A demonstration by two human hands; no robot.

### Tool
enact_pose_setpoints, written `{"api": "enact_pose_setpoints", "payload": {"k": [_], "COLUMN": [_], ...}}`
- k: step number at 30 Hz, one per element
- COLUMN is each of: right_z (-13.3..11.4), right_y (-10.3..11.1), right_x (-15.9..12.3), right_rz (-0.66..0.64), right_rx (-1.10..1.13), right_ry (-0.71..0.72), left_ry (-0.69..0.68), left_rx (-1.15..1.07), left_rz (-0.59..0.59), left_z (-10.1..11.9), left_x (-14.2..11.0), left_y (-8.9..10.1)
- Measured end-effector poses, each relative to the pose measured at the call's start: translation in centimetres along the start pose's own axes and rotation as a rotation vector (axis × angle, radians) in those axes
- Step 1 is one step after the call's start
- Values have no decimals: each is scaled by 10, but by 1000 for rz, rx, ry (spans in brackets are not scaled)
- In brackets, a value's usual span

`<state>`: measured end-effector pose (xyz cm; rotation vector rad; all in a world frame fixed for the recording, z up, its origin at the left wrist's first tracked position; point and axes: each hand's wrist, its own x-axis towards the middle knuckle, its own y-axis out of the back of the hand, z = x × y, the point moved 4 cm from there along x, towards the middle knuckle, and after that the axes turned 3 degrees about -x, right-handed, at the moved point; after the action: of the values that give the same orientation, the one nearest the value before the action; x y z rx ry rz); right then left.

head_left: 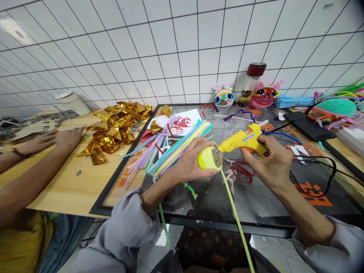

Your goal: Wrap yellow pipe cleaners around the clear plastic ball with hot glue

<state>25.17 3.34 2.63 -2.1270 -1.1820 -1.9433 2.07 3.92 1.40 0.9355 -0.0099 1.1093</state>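
My left hand (189, 159) is closed round a small clear rounded piece (217, 157) partly wound with yellow pipe cleaner (205, 158). A loose yellow-green length (235, 212) hangs from it past the table's front edge. In my right hand (270, 163) is a yellow hot glue gun (241, 141), its nozzle pointing left and meeting the clear part of the piece. Whether glue is coming out is too small to tell. Red-handled scissors (242, 171) lie just below the glue gun. A bundle of pastel pipe cleaners (170, 151) rests left of my left hand.
Gold foil pieces (119, 125) are heaped to the left, near a co-worker's hands (68, 140). Along the wall stand two decorated animal heads (224, 96) and a red-lidded bottle (251, 85). Black cables (327, 167) and a dark phone-like slab (309, 125) lie on the right.
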Motion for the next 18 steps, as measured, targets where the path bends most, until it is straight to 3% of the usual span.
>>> {"api": "enact_pose_setpoints", "payload": {"k": [8, 13, 16, 18], "right_z": [7, 15, 34, 51], "right_y": [-3, -5, -9, -13], "right_x": [-2, -1, 0, 1], "right_rz": [12, 10, -46, -151], "right_rx": [-32, 97, 165, 87], "right_ry": [-120, -333, -498, -541], "left_ry": [-20, -13, -11, -11], "left_rx": [11, 12, 13, 16], "left_rz": [25, 24, 21, 21], "left_z": [-4, -3, -1, 0], "left_x": [-2, -2, -1, -1], "left_y": [-2, -1, -1, -1]}}
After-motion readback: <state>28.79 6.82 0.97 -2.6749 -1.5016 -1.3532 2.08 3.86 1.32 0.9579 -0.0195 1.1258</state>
